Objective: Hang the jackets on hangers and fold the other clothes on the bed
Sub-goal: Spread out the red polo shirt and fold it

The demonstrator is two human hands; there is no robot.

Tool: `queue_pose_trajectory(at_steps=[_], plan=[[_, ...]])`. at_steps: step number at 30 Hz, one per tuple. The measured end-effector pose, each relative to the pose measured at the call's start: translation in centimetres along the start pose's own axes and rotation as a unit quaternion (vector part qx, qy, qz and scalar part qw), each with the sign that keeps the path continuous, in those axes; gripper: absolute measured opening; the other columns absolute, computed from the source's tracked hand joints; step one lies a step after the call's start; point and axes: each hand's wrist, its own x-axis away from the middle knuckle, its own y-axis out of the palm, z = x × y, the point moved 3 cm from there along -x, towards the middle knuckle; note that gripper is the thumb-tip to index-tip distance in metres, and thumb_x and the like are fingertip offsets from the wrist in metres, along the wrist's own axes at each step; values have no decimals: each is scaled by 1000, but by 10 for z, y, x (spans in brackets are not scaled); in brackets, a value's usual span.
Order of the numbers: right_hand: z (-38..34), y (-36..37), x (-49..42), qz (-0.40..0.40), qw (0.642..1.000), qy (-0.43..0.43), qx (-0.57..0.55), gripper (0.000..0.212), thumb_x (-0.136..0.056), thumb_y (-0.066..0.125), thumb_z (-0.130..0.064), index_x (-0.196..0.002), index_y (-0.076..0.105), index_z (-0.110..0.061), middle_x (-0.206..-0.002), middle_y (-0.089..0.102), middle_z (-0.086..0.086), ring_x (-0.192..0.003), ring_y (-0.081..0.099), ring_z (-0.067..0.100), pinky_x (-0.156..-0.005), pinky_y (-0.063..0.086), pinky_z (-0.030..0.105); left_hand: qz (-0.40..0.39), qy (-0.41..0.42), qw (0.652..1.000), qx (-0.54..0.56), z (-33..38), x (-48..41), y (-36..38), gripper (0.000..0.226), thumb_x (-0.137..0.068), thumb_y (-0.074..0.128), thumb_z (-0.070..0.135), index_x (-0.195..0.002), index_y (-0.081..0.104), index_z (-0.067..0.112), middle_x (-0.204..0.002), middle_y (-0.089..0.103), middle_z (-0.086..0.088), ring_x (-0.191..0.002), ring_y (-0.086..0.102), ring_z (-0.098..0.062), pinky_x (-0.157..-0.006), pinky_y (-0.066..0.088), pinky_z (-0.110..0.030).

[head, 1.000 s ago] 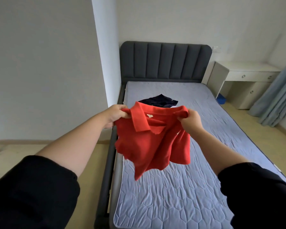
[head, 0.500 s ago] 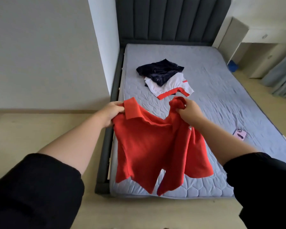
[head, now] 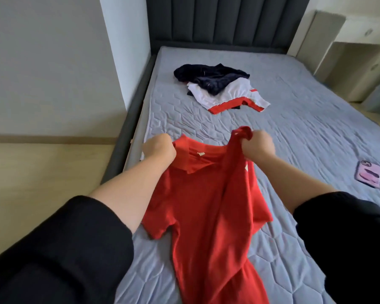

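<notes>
A red polo shirt (head: 208,211) stretches over the near part of the bed (head: 294,132), collar away from me, its lower part lying on the quilted grey cover. My left hand (head: 159,149) grips its left shoulder by the collar. My right hand (head: 258,145) holds the bunched right shoulder, raised a little. Farther up the bed lies a heap: a dark navy garment (head: 211,77) partly on top of a white garment with red trim (head: 230,97).
A pink phone (head: 369,174) lies on the bed at the right. The dark padded headboard (head: 224,20) stands at the far end. A white wall corner (head: 127,51) runs along the bed's left side. A white desk (head: 355,40) is at the far right. Wooden floor (head: 42,176) lies left.
The view has tilted down and moved closer over the bed. Both hands have lowered the red shirt from the air, so its lower part now lies on the cover.
</notes>
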Motion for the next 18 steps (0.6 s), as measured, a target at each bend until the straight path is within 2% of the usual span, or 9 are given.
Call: queue_pose_trajectory(at_steps=[1,3,5,7,9,12,14,16,18], plan=[[-1,5,-9,23,998,-9,-55,24,-86,51,-18,-89,66,0,-90,70,21,-90,65,38,-74,51,36,40,-44,992,114,2,-7,8,27,-89,50,14,-110,66,11,-112,66,-14,-107,60,-35,-79,46,-34],[-6,16,-20,63,990,-49,-116,23,-86,52,-15,-100,64,-1,-100,69,18,-97,63,36,-80,49,35,98,-84,920,370,10,-18,25,31,-89,48,11,-115,65,10,-113,66,-16,-109,59,-34,-83,44,-34],[-5,38,-11,22,984,-87,-154,48,-85,60,-15,-131,47,-7,-126,59,13,-116,55,30,-87,41,29,45,-16,861,506,22,-14,48,49,-90,51,11,-139,47,14,-135,55,-9,-126,49,-24,-101,37,-28],[11,70,10,-39,985,-97,-140,80,-84,65,-18,-149,19,-11,-146,41,13,-131,43,29,-99,34,31,-3,67,870,489,22,7,80,72,-88,57,11,-150,23,17,-152,33,-6,-140,31,-18,-113,23,-25],[39,105,41,-87,990,-81,-76,87,-86,64,-23,-152,10,-11,-152,33,15,-136,37,32,-107,31,36,-3,68,908,414,-2,24,115,75,-82,58,3,-149,27,14,-151,34,-11,-140,31,-23,-115,23,-32],[89,151,91,-166,983,-36,65,81,-89,59,-41,-151,16,-13,-160,15,9,-146,15,25,-115,18,52,-2,-107,917,383,-57,50,167,50,-81,55,5,-130,49,7,-130,55,-16,-119,53,-32,-100,42,-37],[113,171,122,-188,975,-9,114,77,-88,55,-50,-149,23,-16,-161,7,6,-148,5,22,-116,13,55,-95,-237,879,402,-78,77,198,31,-88,53,16,-112,58,-2,-104,66,-20,-89,65,-36,-79,54,-40],[124,181,142,-177,979,-1,99,78,-86,57,-51,-148,26,-17,-161,4,6,-148,2,21,-115,12,55,-232,-267,809,469,-67,111,218,35,-92,50,25,-102,62,-6,-82,67,-19,-65,65,-31,-59,57,-36],[124,183,153,-147,988,1,48,81,-84,63,-46,-148,27,-12,-160,9,11,-148,7,23,-116,15,50,-284,-251,767,518,-49,129,225,34,-90,56,31,-103,64,2,-90,69,-16,-71,66,-26,-61,58,-34]])
